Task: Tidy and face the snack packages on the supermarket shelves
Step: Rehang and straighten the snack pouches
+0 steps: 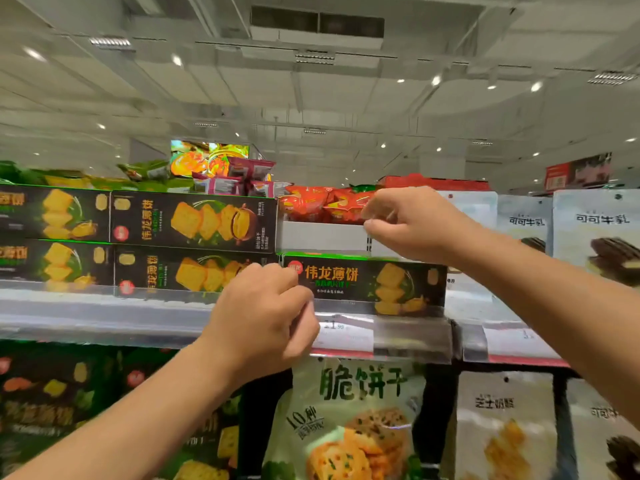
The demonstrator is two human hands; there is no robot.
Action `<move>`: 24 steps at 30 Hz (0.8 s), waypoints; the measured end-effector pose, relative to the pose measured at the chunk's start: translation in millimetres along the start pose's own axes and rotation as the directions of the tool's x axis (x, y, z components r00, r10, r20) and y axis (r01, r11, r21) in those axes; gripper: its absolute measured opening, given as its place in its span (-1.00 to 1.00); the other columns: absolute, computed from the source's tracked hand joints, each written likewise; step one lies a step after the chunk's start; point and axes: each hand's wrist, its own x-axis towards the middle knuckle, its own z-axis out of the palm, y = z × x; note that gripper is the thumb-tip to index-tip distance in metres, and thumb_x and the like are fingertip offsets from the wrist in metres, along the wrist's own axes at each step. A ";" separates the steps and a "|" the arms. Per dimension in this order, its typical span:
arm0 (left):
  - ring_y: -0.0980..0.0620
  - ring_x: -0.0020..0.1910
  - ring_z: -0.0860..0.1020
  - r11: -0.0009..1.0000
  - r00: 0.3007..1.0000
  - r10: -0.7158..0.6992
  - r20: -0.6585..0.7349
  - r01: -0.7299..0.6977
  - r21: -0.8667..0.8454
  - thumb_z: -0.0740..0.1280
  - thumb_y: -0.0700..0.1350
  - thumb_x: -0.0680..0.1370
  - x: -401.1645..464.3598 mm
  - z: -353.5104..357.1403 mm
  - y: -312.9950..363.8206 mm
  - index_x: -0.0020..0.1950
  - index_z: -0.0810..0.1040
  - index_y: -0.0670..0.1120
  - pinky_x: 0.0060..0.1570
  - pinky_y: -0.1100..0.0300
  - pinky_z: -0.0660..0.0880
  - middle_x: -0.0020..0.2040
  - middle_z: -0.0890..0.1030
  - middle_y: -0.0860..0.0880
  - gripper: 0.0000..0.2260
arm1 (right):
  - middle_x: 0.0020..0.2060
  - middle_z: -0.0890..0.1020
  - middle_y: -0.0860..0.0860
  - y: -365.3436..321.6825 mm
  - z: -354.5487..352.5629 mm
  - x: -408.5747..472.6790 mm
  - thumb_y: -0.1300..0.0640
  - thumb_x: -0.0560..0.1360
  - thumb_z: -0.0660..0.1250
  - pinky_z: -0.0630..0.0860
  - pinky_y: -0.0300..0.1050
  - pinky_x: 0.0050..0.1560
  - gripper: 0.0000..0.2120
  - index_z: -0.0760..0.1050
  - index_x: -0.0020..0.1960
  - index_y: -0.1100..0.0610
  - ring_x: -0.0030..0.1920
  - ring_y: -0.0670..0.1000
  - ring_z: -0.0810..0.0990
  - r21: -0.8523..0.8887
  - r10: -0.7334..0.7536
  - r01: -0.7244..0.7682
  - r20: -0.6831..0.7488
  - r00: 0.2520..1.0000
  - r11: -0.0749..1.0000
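Five black cracker boxes (pixel 194 221) showed on the top shelf (pixel 104 308): four stacked two high at left, and a fifth, the lone box (pixel 370 284), lying alone to their right. All lay with the long axis running left-right, faces toward us. The lone box read 伟龙薄饼 upright; on the two boxes beside it that name ran sideways. Our left hand (pixel 266 313) hung curled at the lone box's left end, over the shelf edge; whether it gripped anything we could not tell. Our right hand (pixel 412 221), fingers bent, reached above that box toward red bags (pixel 311 202); contact was unclear. Two white pouches (pixel 599 223) at right read 可可牛乳. Below, a green pouch (pixel 349 420) read 脆饼干.
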 end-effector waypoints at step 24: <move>-0.02 -0.40 0.34 0.997 0.998 -0.010 -0.058 0.005 -0.082 0.28 -0.15 0.45 -0.9 13.9 -8.5 -0.29 0.60 -0.17 -0.41 0.06 0.27 -0.39 0.44 -0.04 -0.82 | 0.11 0.64 0.21 59.3 80.1 93.0 0.16 0.60 0.24 0.54 0.12 0.19 -0.71 0.43 0.28 0.25 0.08 0.18 0.65 0.011 0.522 -0.765 0.725 0.450 0.644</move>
